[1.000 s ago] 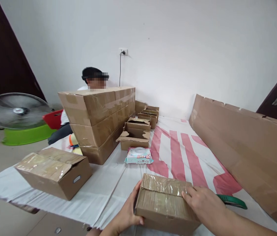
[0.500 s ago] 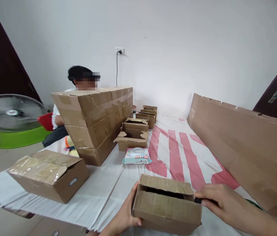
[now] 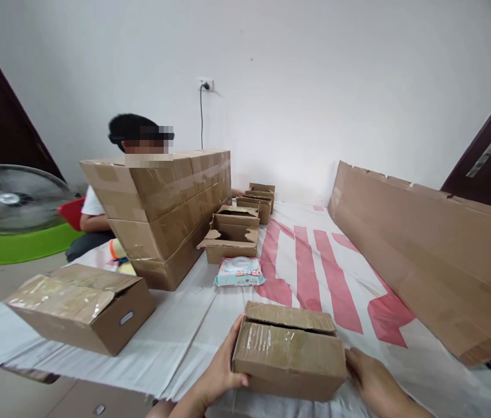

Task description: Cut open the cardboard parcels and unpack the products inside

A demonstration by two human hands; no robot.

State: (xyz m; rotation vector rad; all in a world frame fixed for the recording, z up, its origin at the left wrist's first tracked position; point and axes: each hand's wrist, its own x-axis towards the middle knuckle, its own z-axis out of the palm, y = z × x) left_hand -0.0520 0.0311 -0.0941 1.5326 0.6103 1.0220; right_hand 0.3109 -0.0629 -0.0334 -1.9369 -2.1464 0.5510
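A small cardboard box [image 3: 291, 354] lies on the cloth-covered table in front of me, with its two top flaps nearly closed and a narrow dark gap between them. Glossy tape covers its near flap. My left hand [image 3: 223, 368] grips the box's left end, thumb on the front face and fingers along the side. At the right end, my right hand [image 3: 369, 377] is closed against the box's side. Its fingertips are partly hidden, and whatever they hold does not show. Beyond the box lies a pack of wet wipes [image 3: 239, 271].
A taped carton [image 3: 80, 305] lies at left, before a stacked wall of cartons [image 3: 167, 215]. Open boxes [image 3: 230, 251] run toward the wall. A large cardboard panel [image 3: 423, 249] leans at right. A person [image 3: 95, 209] sits behind the stack, near a fan [image 3: 14, 199].
My right hand has moved down and closer along the box's right end. The dark-handled tool it held at the top gap is out of sight. The flaps sit flatter, narrowing the gap.
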